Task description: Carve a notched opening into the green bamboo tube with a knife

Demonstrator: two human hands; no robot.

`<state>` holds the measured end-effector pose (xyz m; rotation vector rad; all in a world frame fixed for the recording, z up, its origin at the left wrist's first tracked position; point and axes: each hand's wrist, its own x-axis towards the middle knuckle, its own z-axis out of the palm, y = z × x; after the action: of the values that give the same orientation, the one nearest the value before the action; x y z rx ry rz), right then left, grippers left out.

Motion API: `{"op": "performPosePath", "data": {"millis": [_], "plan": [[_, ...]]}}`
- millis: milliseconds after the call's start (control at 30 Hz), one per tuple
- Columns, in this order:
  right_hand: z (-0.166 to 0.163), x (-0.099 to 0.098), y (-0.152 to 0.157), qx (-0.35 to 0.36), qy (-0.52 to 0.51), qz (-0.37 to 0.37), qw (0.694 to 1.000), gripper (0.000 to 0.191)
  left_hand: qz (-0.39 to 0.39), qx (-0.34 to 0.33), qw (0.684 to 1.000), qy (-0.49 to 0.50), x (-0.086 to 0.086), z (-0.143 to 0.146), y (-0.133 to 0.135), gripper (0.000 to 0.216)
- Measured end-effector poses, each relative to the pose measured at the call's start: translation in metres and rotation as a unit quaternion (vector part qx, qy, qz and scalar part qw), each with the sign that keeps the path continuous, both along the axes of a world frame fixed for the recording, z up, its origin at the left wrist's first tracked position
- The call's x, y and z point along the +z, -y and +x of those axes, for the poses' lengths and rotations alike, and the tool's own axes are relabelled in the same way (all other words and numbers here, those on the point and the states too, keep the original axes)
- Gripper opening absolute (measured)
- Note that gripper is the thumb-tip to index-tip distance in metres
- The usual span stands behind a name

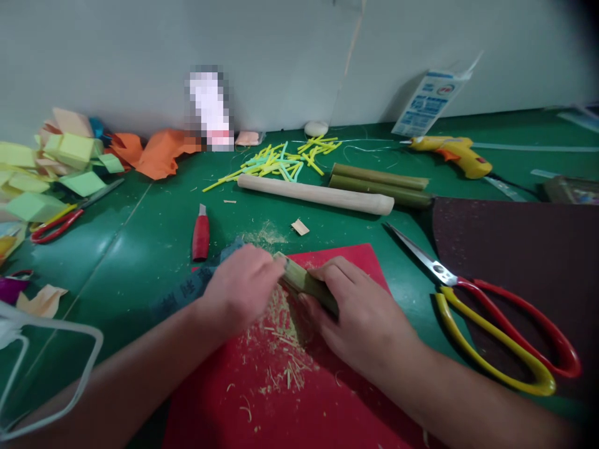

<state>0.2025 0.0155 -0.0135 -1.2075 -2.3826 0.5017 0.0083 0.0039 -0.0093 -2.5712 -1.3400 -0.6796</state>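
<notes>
My right hand (358, 305) is wrapped round a short green bamboo piece (306, 284), which slants over a red sheet (215, 399). My left hand (246, 280), slightly blurred, is closed at the bamboo's far left end. What its fingers grip there is hidden. A grey-blue printed sheet (187, 290) lies behind and below my left hand. Pale shavings (287, 340) are scattered over the red sheet under the bamboo. Just beyond my hands are a red-handled blade tool (201, 236) and a small wood chip (300, 227).
Farther back lie a peeled pale bamboo stick (313, 194), green bamboo lengths (381, 184), cut yellow straws (266, 163) and a yellow glue gun (456, 153). Large scissors (491, 324) rest on the right by a dark brown sheet (524, 243). Folded paper (70, 153) is heaped at left.
</notes>
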Motion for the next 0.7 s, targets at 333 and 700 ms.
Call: {"op": "performPosePath", "data": {"millis": [333, 700], "plan": [[0.0002, 0.0010, 0.0003, -0.005, -0.004, -0.019, 1.000, 0.012, 0.011, 0.002, 1.000, 0.007, 0.0009, -0.0008, 0.0018, 0.022], [0.0001, 0.0021, 0.0016, -0.017, 0.024, 0.017, 0.999, 0.009, -0.015, 0.000, 1.000, 0.016, 0.0032, -0.0018, -0.0004, 0.021]]}}
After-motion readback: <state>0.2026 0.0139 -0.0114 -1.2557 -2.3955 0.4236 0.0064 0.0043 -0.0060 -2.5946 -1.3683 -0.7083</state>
